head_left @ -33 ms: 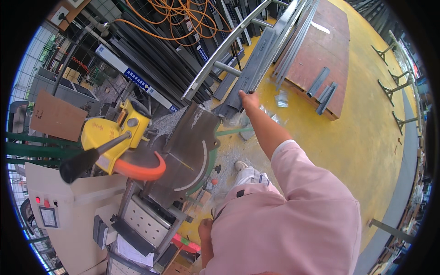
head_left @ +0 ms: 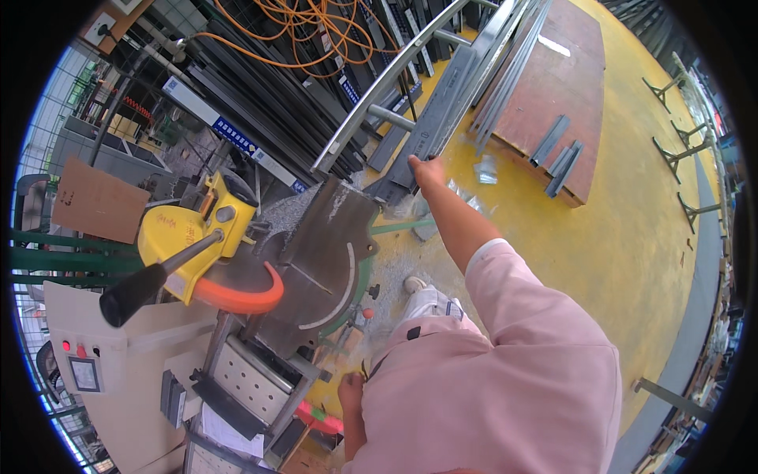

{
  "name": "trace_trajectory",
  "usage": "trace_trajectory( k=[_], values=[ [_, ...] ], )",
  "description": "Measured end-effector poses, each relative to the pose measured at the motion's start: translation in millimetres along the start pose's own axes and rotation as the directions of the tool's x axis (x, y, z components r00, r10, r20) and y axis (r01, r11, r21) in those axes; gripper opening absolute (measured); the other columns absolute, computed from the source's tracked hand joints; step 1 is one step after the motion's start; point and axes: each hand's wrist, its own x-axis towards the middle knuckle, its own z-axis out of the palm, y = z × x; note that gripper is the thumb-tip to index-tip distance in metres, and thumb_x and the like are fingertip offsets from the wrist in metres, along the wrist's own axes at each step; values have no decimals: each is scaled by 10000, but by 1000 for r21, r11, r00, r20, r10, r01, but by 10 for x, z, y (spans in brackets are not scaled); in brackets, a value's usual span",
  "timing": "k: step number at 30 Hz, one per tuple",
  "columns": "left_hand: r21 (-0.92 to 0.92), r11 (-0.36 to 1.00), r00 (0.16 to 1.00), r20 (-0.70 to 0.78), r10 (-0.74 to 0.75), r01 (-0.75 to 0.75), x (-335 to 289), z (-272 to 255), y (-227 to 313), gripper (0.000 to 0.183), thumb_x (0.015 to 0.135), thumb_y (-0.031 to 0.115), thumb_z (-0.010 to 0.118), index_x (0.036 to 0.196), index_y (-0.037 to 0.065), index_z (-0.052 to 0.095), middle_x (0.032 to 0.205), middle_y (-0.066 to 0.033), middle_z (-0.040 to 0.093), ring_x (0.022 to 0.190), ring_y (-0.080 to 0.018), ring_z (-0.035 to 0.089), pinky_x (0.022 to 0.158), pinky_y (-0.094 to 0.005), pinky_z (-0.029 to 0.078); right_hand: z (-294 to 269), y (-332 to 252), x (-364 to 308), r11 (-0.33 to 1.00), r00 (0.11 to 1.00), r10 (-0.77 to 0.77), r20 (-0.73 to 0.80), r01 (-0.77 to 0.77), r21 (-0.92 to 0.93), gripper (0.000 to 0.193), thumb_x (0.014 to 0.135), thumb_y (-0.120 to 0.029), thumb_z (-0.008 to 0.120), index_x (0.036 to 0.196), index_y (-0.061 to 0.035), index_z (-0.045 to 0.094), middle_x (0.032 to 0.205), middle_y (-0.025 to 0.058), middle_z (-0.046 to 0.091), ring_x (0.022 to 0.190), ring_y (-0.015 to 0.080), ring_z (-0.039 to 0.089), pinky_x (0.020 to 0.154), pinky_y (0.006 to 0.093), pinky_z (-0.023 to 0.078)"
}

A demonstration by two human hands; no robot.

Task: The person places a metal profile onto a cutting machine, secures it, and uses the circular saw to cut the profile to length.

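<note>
Fingers (head_left: 414, 160) of the right hand (head_left: 429, 171) grip the edge of a long grey metal profile (head_left: 448, 96), lying beside the curved rail (head_left: 357, 120) near the yellow mitre saw (head_left: 170, 227); the left hand (head_left: 351, 390) hides its fingers' state. Likely stiff, smooth and fairly weighty, it seems best held by both edges.

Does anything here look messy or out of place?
Yes. The orange cord lies in a loose tangle by the dark bars instead of a neat coil, and shiny scraps, perhaps plastic, litter the yellow floor by the reddish board. The grey bar at the right hand shows no clear damage.
</note>
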Motion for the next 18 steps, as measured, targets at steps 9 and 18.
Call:
trace_trajectory(
  k=[9, 18],
  values=[
    [-115, 992, 989, 131, 73, -58, 629, 339, 932, 337, 912, 290, 570, 973, -31, 650, 859, -127, 698, 815, -220, 667, 767, -340, 498, -354, -96, -141, 961, 899, 164, 406, -239, 141, 429, 832, -347, 734, 1005, 28, 617, 874, 106, 648, 691, 212, 636, 594, 333, 523],
    [-279, 943, 981, 18, 195, -183, 1018, 659, 1692, 321, 895, 229, 617, 1111, -9, 606, 1013, -146, 675, 929, -244, 655, 856, -347, 498, -582, 368, -1536, 809, 533, 220, 817, -568, 153, 456, 855, -161, 674, 1257, -56, 486, 1173, 81, 606, 1040, 230, 581, 836, 410, 475]
  ],
)
